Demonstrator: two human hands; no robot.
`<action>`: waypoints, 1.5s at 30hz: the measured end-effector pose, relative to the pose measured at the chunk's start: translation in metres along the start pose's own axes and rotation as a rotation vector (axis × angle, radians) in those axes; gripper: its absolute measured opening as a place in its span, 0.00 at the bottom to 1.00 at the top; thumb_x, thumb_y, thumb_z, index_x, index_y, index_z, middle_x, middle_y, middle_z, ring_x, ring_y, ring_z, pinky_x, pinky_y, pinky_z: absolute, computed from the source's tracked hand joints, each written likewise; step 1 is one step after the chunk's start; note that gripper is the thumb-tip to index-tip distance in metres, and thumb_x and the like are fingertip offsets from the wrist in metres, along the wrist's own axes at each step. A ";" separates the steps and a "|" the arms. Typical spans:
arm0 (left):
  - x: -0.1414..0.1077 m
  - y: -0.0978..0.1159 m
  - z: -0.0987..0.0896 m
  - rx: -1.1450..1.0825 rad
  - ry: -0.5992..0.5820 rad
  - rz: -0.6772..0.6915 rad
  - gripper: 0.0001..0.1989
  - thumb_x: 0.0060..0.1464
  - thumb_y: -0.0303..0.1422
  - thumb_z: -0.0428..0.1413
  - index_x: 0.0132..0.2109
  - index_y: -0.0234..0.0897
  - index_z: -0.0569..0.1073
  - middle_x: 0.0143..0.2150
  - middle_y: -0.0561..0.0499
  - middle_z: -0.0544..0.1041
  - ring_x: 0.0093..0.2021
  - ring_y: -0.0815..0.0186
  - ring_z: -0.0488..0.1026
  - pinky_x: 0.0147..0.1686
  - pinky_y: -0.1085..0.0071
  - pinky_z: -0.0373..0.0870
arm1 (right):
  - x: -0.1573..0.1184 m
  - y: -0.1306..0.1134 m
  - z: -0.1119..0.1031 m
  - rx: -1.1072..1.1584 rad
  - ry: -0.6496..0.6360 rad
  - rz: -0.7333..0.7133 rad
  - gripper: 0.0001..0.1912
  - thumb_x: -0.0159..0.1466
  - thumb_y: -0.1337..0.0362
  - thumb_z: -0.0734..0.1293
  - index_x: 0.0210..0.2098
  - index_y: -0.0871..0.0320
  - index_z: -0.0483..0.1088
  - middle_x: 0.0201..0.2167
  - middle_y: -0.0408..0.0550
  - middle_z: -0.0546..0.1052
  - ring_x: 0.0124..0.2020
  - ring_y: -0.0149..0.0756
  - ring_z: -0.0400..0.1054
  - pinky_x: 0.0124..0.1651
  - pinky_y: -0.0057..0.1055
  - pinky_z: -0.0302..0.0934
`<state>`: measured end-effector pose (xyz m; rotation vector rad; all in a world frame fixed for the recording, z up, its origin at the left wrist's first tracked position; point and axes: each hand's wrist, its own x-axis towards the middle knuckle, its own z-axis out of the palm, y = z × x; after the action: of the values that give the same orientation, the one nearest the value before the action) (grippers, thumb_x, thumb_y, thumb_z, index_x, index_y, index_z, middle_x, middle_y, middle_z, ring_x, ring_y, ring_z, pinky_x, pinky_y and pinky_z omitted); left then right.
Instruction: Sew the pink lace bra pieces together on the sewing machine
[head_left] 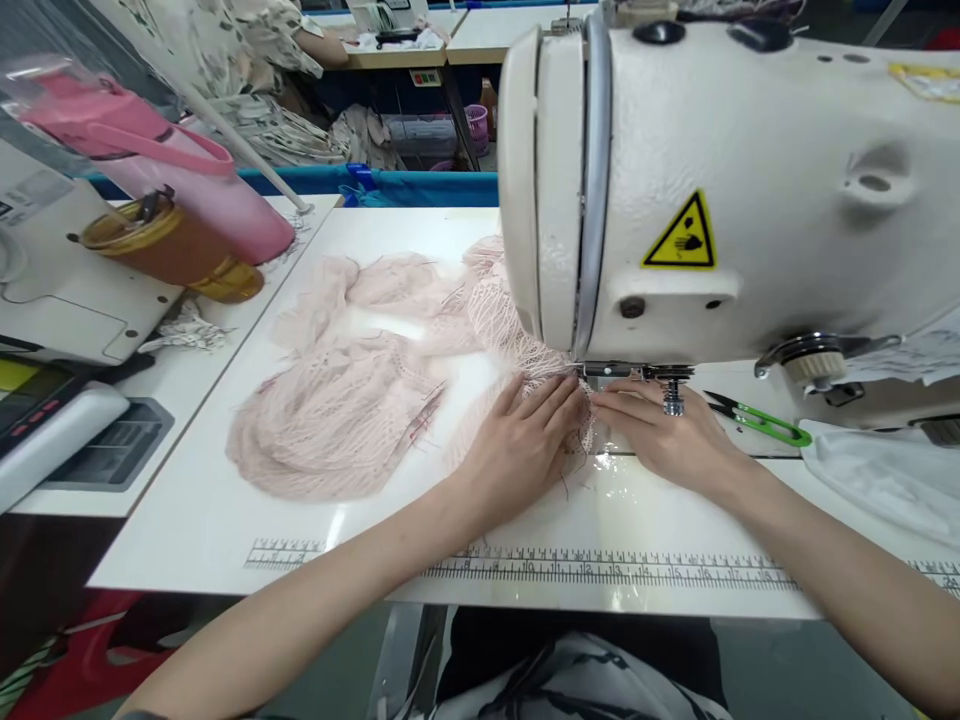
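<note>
Pale pink lace fabric (337, 415) lies in loose folds on the white table (375, 530), running up to the head of a white sewing machine (675, 190). My left hand (525, 440) rests on the lace just left of the presser area, its fingers close together and pressing the cloth. My right hand (667, 430) is at the right of the needle area, fingertips at the fabric's edge; the machine's metal parts partly cover it. The needle itself is hidden behind the machine head and fingers.
Green thread snips (765, 418) and white cloth (885, 480) lie to the right. A printed ruler (600, 568) runs along the front edge. At the left stand a pink bottle (187, 180) and an amber cup (180, 250). Another person's arm (321, 45) shows behind.
</note>
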<state>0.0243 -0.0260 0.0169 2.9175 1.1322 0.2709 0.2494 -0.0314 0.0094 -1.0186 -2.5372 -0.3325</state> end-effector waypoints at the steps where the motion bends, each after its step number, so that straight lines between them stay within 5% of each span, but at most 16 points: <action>1: 0.001 -0.001 0.000 -0.008 -0.006 -0.010 0.24 0.63 0.29 0.42 0.64 0.30 0.61 0.66 0.43 0.61 0.67 0.56 0.58 0.65 0.49 0.53 | 0.000 0.001 0.002 -0.021 0.013 -0.016 0.20 0.60 0.80 0.60 0.47 0.59 0.74 0.50 0.42 0.77 0.47 0.35 0.71 0.41 0.36 0.61; 23: 0.004 -0.001 0.002 0.061 0.019 -0.042 0.23 0.63 0.28 0.43 0.63 0.31 0.63 0.65 0.43 0.63 0.64 0.54 0.62 0.65 0.47 0.51 | 0.004 -0.004 0.000 -0.093 -0.044 0.030 0.23 0.62 0.80 0.57 0.49 0.58 0.73 0.54 0.45 0.75 0.47 0.36 0.72 0.41 0.35 0.65; 31: 0.005 -0.001 0.002 0.051 0.038 -0.035 0.23 0.62 0.28 0.45 0.63 0.33 0.63 0.65 0.43 0.64 0.65 0.55 0.61 0.65 0.47 0.53 | 0.001 -0.003 0.004 -0.179 0.030 0.001 0.20 0.62 0.78 0.60 0.48 0.57 0.75 0.52 0.39 0.76 0.40 0.33 0.73 0.35 0.36 0.62; 45: 0.006 -0.002 0.002 0.041 0.070 -0.038 0.21 0.64 0.29 0.44 0.62 0.33 0.65 0.64 0.43 0.66 0.64 0.55 0.63 0.65 0.47 0.54 | 0.000 -0.005 0.006 -0.122 0.035 0.040 0.19 0.64 0.77 0.60 0.49 0.58 0.74 0.53 0.44 0.75 0.43 0.38 0.73 0.36 0.38 0.62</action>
<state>0.0279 -0.0207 0.0156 2.9401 1.2161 0.3557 0.2443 -0.0330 0.0041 -1.0966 -2.4879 -0.4951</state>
